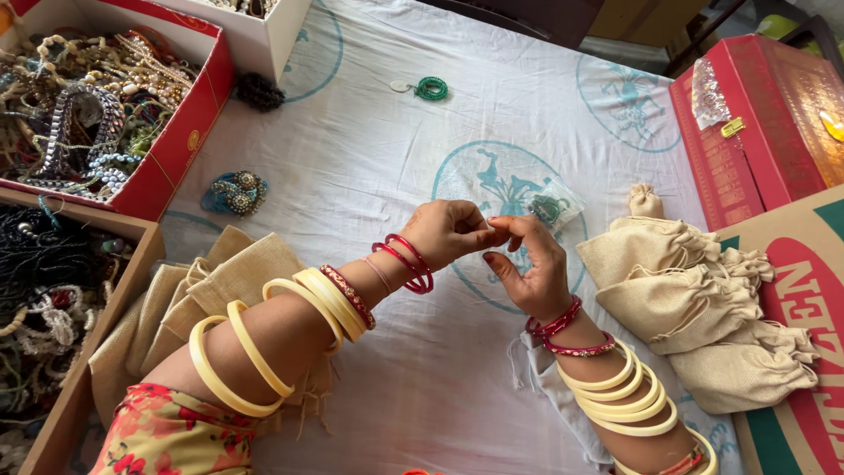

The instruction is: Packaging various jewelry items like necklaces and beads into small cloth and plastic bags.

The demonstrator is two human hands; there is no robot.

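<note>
Held item: a small clear plastic pouch with green beads inside, at screen centre, raised just above the printed white cloth.
Right hand: fingertips pinched narrow on the pouch's near edge; red and cream bangles on the wrist. The pinch probably keeps the mouth steady.
Left hand: curled closed, fingertips meeting the right hand's at the pouch edge. What it grips, if anything, I cannot tell.
3 o'clock: a heap of cream drawstring cloth bags, near the right forearm, likely for easy reach.
9 o'clock: flat folded jute bags under the left forearm.
10 o'clock: a blue-and-gold ornament lying loose on the cloth.
11 o'clock: a red cardboard box filled with mixed bead jewellery.
12 o'clock: a coiled green bead string with a tag, well apart from the hands.
2 o'clock: a closed red box.
</note>
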